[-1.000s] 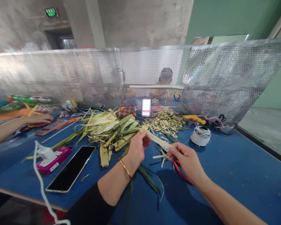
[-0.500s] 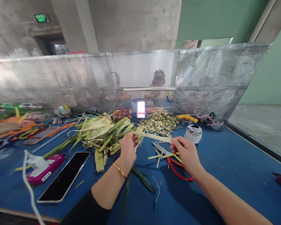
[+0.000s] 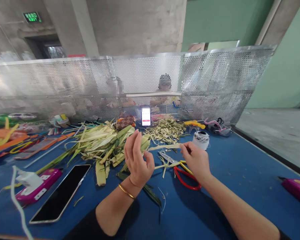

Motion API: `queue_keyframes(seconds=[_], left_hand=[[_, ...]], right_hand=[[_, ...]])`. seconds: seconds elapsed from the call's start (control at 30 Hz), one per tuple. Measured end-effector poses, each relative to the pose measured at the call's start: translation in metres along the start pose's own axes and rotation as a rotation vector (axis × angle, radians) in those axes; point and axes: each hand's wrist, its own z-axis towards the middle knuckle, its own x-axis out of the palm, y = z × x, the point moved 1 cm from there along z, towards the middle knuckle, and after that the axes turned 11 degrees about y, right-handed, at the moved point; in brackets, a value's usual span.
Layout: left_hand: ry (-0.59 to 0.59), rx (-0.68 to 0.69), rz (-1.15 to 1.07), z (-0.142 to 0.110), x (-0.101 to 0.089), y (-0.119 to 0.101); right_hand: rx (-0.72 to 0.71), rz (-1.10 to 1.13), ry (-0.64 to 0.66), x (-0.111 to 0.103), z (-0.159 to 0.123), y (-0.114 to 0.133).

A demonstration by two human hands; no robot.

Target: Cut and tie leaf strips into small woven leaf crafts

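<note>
Between thumb and fingers, my right hand (image 3: 196,161) pinches one end of a pale husk strip (image 3: 165,146). The strip runs left, and its far end passes behind my left hand (image 3: 138,160). That hand is raised with fingers stretched up and the thumb apart. It wears a gold bangle (image 3: 126,191). Scissors with red and yellow handles (image 3: 187,181) lie under my right hand, blades pointing left. A small knotted husk piece (image 3: 166,165) lies across them. Left of my left hand spreads a heap of corn husks (image 3: 100,141).
A pile of husk scraps (image 3: 168,130), white thread spool (image 3: 201,140) and yellow-handled tool (image 3: 195,124) lie farther back. A phone (image 3: 61,193) and purple power strip (image 3: 40,186) are at left. A perforated metal screen (image 3: 85,86) borders the blue table (image 3: 240,173); people sit behind it.
My left hand has come off its pinch on the strip, turned upward and spread its fingers. My right hand still holds its end. The view has shifted slightly right.
</note>
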Motion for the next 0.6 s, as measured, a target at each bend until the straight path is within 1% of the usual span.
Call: queue_keyframes(seconds=[0.03,0.07,0.13,0.17,0.23,0.3,0.33,0.37,0.43,0.53,0.6], left_hand=[[0.031,0.036,0.001,0.001,0.0,0.0],[0.097,0.075,-0.01,0.002,0.0,-0.001],[0.318,0.11,-0.076,0.002,0.004,-0.003],[0.439,0.077,-0.129,0.002,0.007,-0.003],[0.679,-0.076,-0.298,0.0,0.013,-0.001],[0.892,-0.296,-0.521,-0.003,0.019,0.001],[0.961,-0.404,-0.621,-0.004,0.021,0.003],[1.003,-0.499,-0.702,-0.005,0.023,0.004],[1.034,-0.64,-0.819,-0.006,0.024,0.006],[1.104,-0.81,-1.006,-0.005,0.024,0.007],[1.154,-0.902,-1.116,-0.005,0.024,0.007]], right_hand=[[-0.02,0.001,0.003,0.0,-0.001,0.001],[-0.055,0.016,0.019,0.0,-0.003,0.004],[-0.16,0.07,0.092,0.002,-0.009,0.011],[-0.214,0.096,0.137,0.003,-0.012,0.015],[-0.27,0.131,0.201,0.004,-0.017,0.022],[-0.245,0.161,0.22,0.003,-0.02,0.025],[-0.215,0.184,0.224,0.003,-0.019,0.026],[-0.183,0.219,0.239,0.003,-0.019,0.026],[-0.104,0.346,0.311,0.003,-0.017,0.026],[0.056,0.675,0.481,0.008,-0.015,0.025],[0.127,0.841,0.564,0.013,-0.014,0.024]])
